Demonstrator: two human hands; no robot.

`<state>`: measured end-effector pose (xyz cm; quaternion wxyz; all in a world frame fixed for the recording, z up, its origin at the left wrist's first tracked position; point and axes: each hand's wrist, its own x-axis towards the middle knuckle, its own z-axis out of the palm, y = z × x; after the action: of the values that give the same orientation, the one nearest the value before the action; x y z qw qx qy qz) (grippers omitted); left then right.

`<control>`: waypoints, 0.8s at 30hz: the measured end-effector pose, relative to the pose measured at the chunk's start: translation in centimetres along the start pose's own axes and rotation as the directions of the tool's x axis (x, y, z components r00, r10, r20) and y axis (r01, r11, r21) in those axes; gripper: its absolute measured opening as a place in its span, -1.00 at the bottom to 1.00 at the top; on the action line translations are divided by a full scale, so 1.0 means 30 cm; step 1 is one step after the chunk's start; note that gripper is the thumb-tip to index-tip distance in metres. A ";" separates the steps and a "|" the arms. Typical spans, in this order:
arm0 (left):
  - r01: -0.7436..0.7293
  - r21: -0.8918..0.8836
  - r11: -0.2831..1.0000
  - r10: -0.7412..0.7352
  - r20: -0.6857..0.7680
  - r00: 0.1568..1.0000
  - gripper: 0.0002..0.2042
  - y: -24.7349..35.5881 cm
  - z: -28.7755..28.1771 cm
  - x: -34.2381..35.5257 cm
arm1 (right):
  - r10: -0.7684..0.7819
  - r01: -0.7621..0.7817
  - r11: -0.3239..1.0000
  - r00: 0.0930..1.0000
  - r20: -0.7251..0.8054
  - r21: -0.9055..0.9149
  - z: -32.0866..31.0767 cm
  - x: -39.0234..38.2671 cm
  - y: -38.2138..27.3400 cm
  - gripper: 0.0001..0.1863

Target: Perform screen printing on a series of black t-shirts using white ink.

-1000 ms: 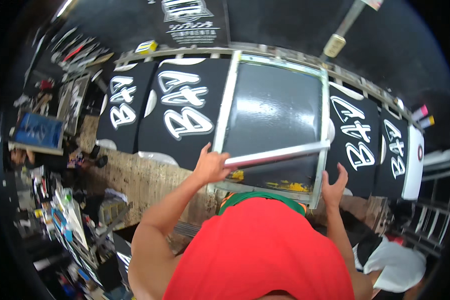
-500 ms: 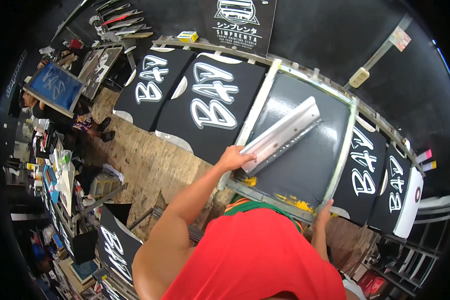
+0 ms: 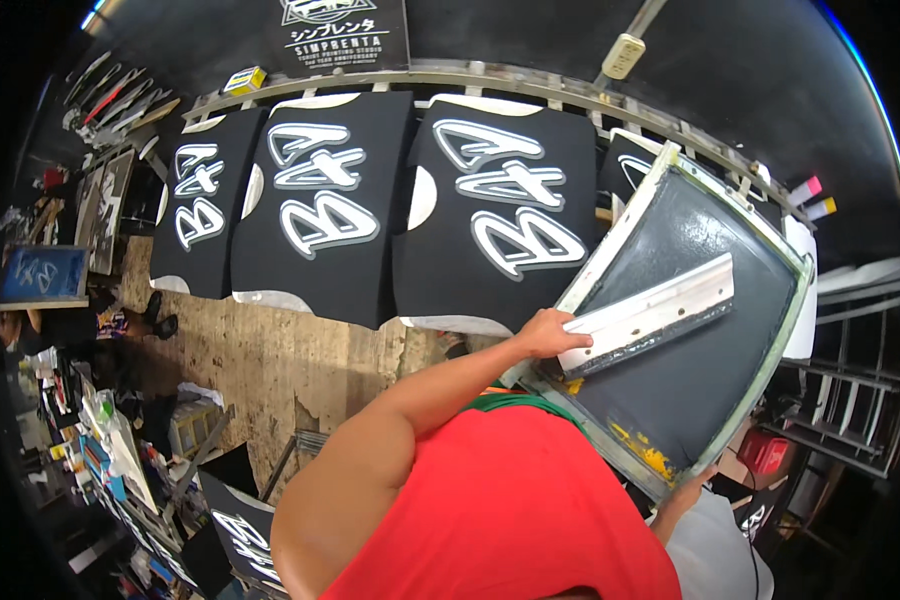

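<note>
My left hand (image 3: 550, 335) is closed round the left rail of a screen printing frame (image 3: 595, 272), its thumb against the near end of a squeegee (image 3: 660, 305). That squeegee, pale with a dark blade edge, lies slantwise across the dark mesh. At the frame's near right corner, my right hand (image 3: 688, 490) grips the rail, its fingers partly hidden. The frame is tilted and held up over the right end of the row. Yellow smears (image 3: 642, 450) mark its near edge. Just left of it lies a black shirt (image 3: 470, 240) with white and grey lettering.
More printed black shirts (image 3: 320, 200) lie along a rail (image 3: 450, 78) to the left. At far left a person holds a blue screen (image 3: 42, 275). A cluttered worktable (image 3: 110, 430) stands at lower left. Metal racks (image 3: 850, 400) and a red case (image 3: 762, 452) are at right.
Both hands have carried the frame and squeegee to the right, uncovering the printed shirt that was under it. The view has also turned right.
</note>
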<state>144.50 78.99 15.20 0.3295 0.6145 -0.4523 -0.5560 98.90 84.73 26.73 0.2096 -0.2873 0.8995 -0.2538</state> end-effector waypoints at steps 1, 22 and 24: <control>-0.003 0.004 1.000 0.003 0.005 1.000 -0.39 0.006 0.020 0.013 | 0.004 -0.004 1.000 1.000 -0.003 0.004 -0.005 0.002 -0.018 0.21; 0.295 -0.049 0.954 -0.263 -0.604 0.752 -0.46 0.221 0.451 0.243 | -0.182 0.345 0.908 0.836 0.517 -0.239 0.631 1.101 -0.382 0.16; 0.306 -0.041 0.951 -0.267 -0.605 0.750 -0.47 0.246 0.460 0.259 | -0.174 0.333 0.918 0.826 0.536 -0.215 0.645 1.127 -0.376 0.15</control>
<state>129.33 70.42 16.62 0.3482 0.8311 -0.2406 -0.3607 88.39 49.19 10.27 0.3561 -0.4903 0.7935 -0.0560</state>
